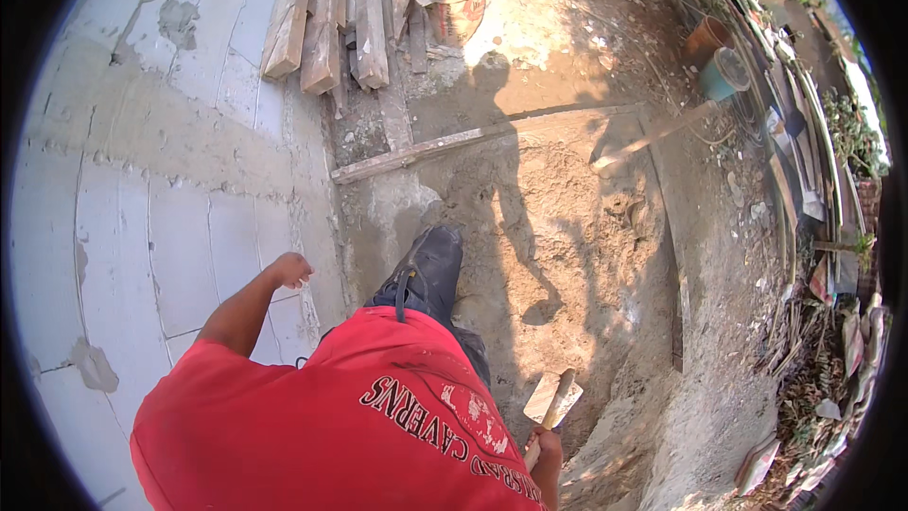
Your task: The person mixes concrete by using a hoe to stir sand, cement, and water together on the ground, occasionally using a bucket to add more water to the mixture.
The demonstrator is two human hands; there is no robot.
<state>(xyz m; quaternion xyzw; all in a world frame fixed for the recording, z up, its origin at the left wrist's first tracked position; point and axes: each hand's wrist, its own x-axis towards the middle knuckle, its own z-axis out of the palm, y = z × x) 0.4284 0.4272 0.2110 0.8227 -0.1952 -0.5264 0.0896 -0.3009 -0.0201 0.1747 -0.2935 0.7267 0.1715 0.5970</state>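
Note:
My left hand hangs out to the left beside the pale block wall, fingers curled in and nothing visible in them. Low in the picture, my right hand is wrapped around the wooden handle of a hoe with a flat, squarish metal blade. The blade is above rough, damp cement-like ground, and part of the handle is hidden by my arm and red shirt. My leg in dark trousers stands at the left side of this ground. A shadow of a person with a tool falls across it.
Timber beams lie at the upper left near a sack. A wooden board edges the ground at the far side. A loose wooden handle slants near a teal bucket. Scrap boards and debris line the right.

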